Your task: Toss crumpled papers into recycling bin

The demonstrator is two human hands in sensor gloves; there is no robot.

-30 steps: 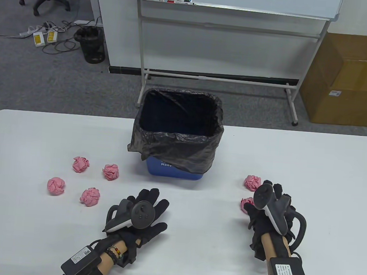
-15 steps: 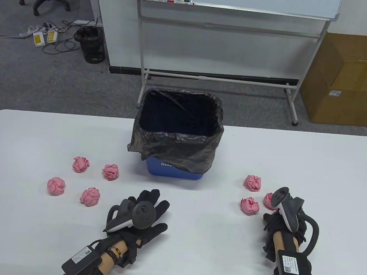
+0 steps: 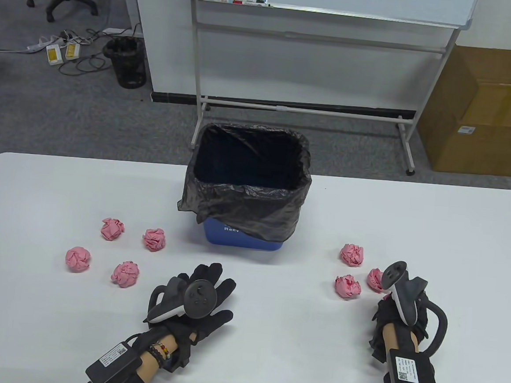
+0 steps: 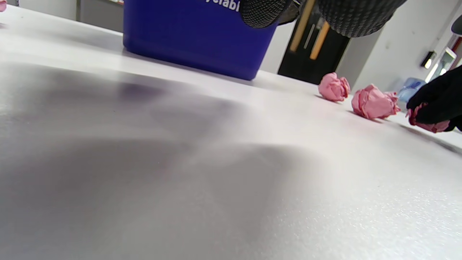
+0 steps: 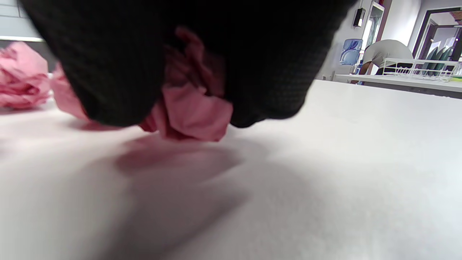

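Note:
A blue recycling bin (image 3: 243,240) lined with a black bag stands at the table's middle back. Several pink crumpled papers lie left of it, the nearest (image 3: 125,273) beside my left hand. Two more (image 3: 351,254) (image 3: 348,286) lie on the right. My right hand (image 3: 383,291) grips a third pink paper (image 3: 375,279) low at the table surface. In the right wrist view its fingers (image 5: 108,72) close around that paper (image 5: 191,115). My left hand (image 3: 210,285) rests flat on the table, fingers spread and empty.
The white table (image 3: 269,356) runs across the view. Beyond its far edge stand a whiteboard frame (image 3: 306,109), a cardboard box (image 3: 487,112) at the right and a small black bin (image 3: 126,62) on the floor at the left.
My right hand has moved right and back, from over the two right-hand papers to the rightmost one, and closed on it. The left hand has not moved.

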